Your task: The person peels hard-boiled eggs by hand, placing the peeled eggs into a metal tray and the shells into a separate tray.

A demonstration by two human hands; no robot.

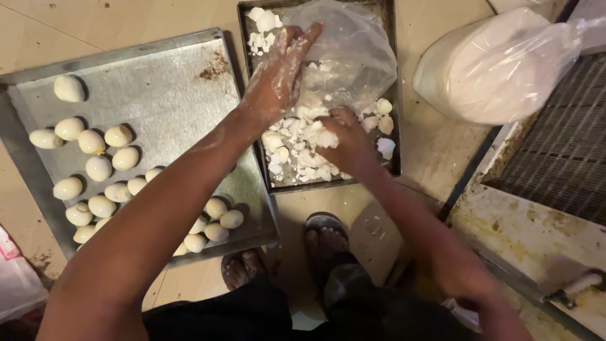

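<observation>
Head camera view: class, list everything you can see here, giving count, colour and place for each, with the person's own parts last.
Large tray: one, grey metal, on the floor at left.
Eggs: about twenty, pale cream, peeled, on the large tray's left and near side.
Small tray: one, dark metal, centre top.
Shell bits: many, white, piled in the small tray.
Clear bag: one, see-through, lying in the small tray.
Full bag: one, clear with white contents, top right.
Grate: one, dark metal, far right.
Floor: beige tiles.
Feet: two, in sandals, bottom centre.
Left hand: over the shell bits, powder-dusted.
Right hand: grasping shell bits.
</observation>
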